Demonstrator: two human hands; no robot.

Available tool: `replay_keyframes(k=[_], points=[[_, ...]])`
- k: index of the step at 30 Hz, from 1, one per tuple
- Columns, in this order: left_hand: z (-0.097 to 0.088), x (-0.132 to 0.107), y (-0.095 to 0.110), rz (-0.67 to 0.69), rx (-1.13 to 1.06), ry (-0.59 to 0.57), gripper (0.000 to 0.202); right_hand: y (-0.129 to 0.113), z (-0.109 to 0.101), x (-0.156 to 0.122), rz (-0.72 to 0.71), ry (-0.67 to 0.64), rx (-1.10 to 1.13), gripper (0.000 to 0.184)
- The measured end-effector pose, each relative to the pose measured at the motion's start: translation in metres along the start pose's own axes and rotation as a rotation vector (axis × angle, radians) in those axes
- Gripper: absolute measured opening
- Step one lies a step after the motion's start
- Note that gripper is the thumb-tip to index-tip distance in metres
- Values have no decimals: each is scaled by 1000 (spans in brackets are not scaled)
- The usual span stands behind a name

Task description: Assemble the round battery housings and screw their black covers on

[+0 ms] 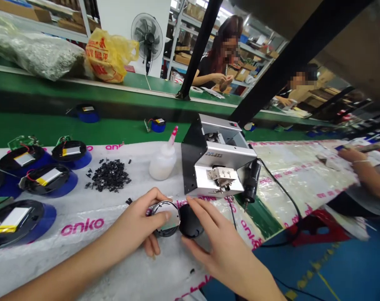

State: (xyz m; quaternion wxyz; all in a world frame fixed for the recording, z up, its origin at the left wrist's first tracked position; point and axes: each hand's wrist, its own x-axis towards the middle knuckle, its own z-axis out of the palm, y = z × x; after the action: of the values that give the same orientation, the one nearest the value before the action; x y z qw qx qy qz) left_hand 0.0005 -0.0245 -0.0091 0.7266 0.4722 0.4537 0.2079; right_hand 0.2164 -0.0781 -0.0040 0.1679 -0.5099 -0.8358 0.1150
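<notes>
My left hand (150,215) is closed around a round black-rimmed housing (174,225) with a pale, shiny inner face; the thumb presses on that face. Beside it, my right hand (213,234) grips a round black cap (190,221) between thumb and fingers. The two round parts sit edge to edge, touching or nearly so. Just beyond the hands stands a grey-and-black screw-feeding machine (219,154). An electric screwdriver (251,182) lies against its right side. To the left is a pile of small black plastic pieces (110,175).
A white squeeze bottle (162,163) with a pink tip stands left of the machine. Several blue round units with batteries (48,182) line the left side. Printed plastic sheeting (83,251) covers the bench. A black cable (284,192) loops off the right edge. Co-workers (219,62) sit beyond and at right.
</notes>
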Motion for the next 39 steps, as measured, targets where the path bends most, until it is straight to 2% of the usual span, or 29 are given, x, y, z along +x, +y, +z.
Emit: replay_keyframes(k=[4,8,12,20,28,31,34,37,39], points=[[2,-1,0,-7,-1,9,26,1,1,6,-86,121,233,70],[6,-2,-4,-6,-8,56,24,7,15,3,-108,282,458,66],[8,-4,-6,-13,-20,59,25,9,26,-1,-123,405,529,70],[7,-5,-3,-17,-19,58,23,4,16,7,-186,281,451,67],[7,-5,-10,29,-75,32,22,-2,0,19,-202,136,300,62],[-2,-7,-12,53,-161,-56,23,-6,-6,30,-210,3,288,64],[-18,-7,-12,32,-337,-238,21,-9,-10,43,-212,-106,317,72],[-33,-6,-12,14,-460,-393,27,-9,-13,53,-216,-151,321,75],[-39,-5,-14,10,-494,-446,32,-8,-14,57,-231,-163,307,76]])
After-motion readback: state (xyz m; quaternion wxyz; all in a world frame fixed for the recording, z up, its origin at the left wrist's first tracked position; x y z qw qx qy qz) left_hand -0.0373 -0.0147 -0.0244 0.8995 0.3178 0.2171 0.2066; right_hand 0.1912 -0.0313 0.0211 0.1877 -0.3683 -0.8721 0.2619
